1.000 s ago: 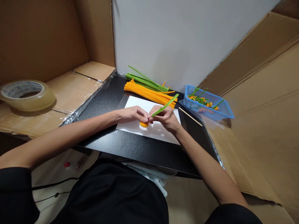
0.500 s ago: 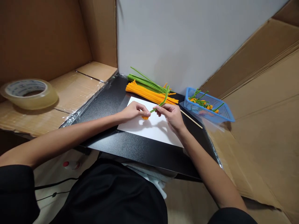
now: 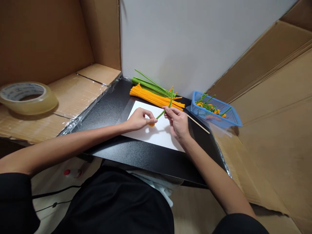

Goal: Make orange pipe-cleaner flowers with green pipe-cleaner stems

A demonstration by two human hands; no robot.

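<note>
Between thumb and fingertips, my left hand (image 3: pixel 140 119) pinches a small orange pipe-cleaner flower head (image 3: pixel 151 124), mostly hidden behind the fingers. A green pipe cleaner (image 3: pixel 161 114) runs from it up to my right hand (image 3: pixel 178 122), whose fingers are closed on its middle. The stem's free end bends upward beyond the right fingertips. Both hands are over a white sheet of paper (image 3: pixel 158 139) on the black table (image 3: pixel 136 156). Behind them lie a bundle of orange pipe cleaners (image 3: pixel 156 97) and a bundle of green pipe cleaners (image 3: pixel 148 85).
A blue basket (image 3: pixel 216 120) at the right holds several orange flowers with green stems. Beside the paper lies a thin wooden stick (image 3: pixel 198 124). A roll of clear tape (image 3: pixel 31 104) sits on cardboard (image 3: pixel 70 87) at the left. A white wall (image 3: pixel 195 42) stands behind.
My right hand has slid slightly along the green stem, its fingers turned more upright. The stem's free end now points straighter up. The left hand keeps its pinch.
</note>
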